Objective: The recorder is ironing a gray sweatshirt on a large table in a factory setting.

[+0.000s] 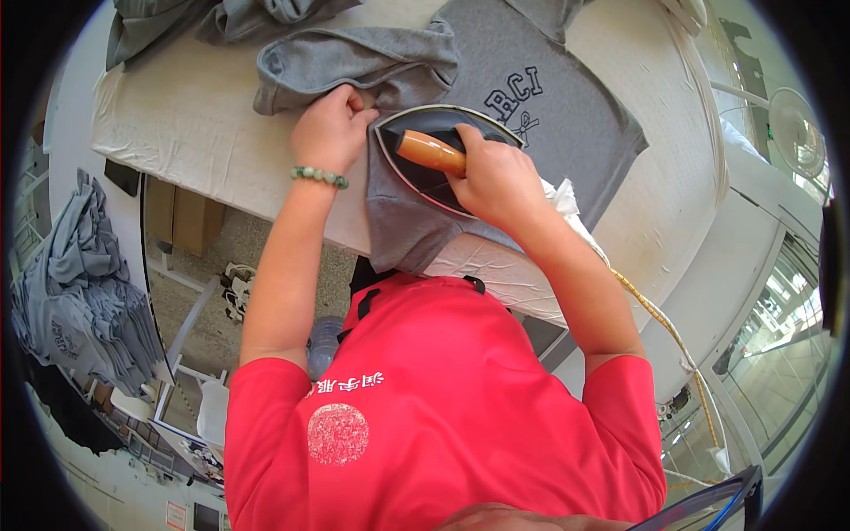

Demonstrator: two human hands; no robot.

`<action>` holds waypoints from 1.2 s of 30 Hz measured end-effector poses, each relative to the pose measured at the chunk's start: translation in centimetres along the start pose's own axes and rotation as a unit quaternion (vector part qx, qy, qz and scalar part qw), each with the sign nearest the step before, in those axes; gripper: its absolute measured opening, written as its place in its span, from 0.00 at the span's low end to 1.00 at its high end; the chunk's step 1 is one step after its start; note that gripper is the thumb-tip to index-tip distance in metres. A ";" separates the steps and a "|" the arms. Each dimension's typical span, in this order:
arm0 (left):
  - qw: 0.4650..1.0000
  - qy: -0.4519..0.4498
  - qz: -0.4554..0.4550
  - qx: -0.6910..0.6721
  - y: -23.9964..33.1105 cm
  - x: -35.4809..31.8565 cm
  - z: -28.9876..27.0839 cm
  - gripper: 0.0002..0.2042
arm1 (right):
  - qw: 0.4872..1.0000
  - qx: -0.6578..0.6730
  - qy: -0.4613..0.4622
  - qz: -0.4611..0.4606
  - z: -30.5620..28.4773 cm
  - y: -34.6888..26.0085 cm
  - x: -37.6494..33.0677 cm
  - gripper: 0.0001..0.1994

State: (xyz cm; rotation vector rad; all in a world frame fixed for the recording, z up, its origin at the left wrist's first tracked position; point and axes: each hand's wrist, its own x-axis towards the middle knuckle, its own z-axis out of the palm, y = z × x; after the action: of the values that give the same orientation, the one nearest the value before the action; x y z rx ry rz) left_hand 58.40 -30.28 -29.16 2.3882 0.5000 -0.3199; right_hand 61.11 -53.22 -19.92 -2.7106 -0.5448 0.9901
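Note:
A grey printed T-shirt (pixel 567 115) lies spread on a white padded ironing table (pixel 186 124). My right hand (pixel 498 181) grips the orange handle of a dark flat iron (pixel 423 150) that rests on the shirt's lower part. My left hand (pixel 332 128), with a green bead bracelet at the wrist, presses down on the shirt's sleeve just left of the iron's tip, fingers bent on the cloth.
More grey garments (pixel 221 18) are bunched at the table's far edge. A stack of folded grey shirts (pixel 75 301) sits low at the left. A yellow braided cord (pixel 660 323) runs down the right side. A fan (pixel 797 133) stands at the right.

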 end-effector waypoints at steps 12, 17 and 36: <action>0.988 -0.106 -0.089 -0.072 -2.2 -19.5 4.7 0.17 | 0.995 -0.017 0.035 -0.086 0.9 -3.4 3.3 0.18; 0.958 -0.054 -0.148 -0.239 -4.2 -21.5 6.0 0.17 | 0.969 -0.086 -0.136 -0.188 0.0 -5.0 2.8 0.16; 0.986 0.160 -0.053 -0.016 -4.1 -22.2 8.4 0.12 | 0.993 -0.072 -0.077 0.044 2.9 16.6 -17.2 0.29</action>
State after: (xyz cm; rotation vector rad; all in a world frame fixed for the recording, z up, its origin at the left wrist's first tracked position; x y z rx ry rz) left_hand 35.93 -38.86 -29.96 2.3969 0.7744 0.0287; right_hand 51.54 -75.10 -17.38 -2.8227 -0.5472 1.2351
